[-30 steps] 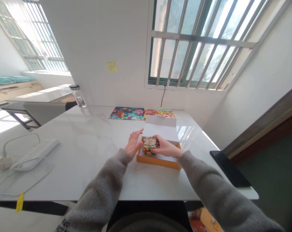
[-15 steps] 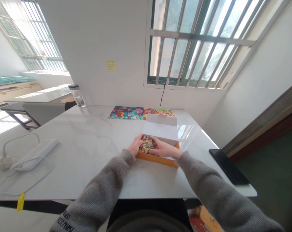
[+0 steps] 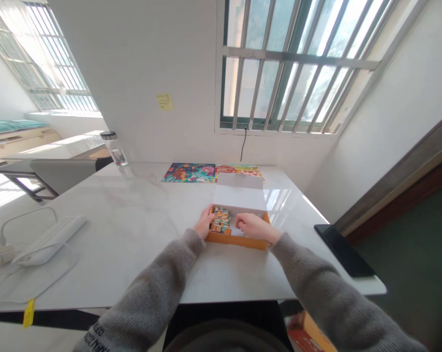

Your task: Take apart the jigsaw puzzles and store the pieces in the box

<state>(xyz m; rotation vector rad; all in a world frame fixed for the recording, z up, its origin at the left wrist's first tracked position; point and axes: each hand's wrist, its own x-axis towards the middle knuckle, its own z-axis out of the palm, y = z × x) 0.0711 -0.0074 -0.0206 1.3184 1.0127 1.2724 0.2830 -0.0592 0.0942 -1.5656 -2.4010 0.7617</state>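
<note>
An orange box (image 3: 239, 240) with its white lid raised lies on the white marbled table. Several colourful puzzle pieces (image 3: 221, 221) are heaped in the left part of the box. My left hand (image 3: 204, 221) grips the box's left wall, fingers along its side. Inside the box's right part, just right of the heap, is my right hand (image 3: 253, 227), its fingers curled together; whether anything is between them is hidden.
Two colourful picture sheets (image 3: 189, 172) lie by the wall behind the box. A clear bottle (image 3: 116, 150) stands at the back left. A power strip (image 3: 50, 240) with cables is at left, a black tablet (image 3: 343, 250) at right.
My right hand has pulled away from the pieces to the right, and its fingers have curled in. The heap is more exposed. My left hand stays at the box's left side.
</note>
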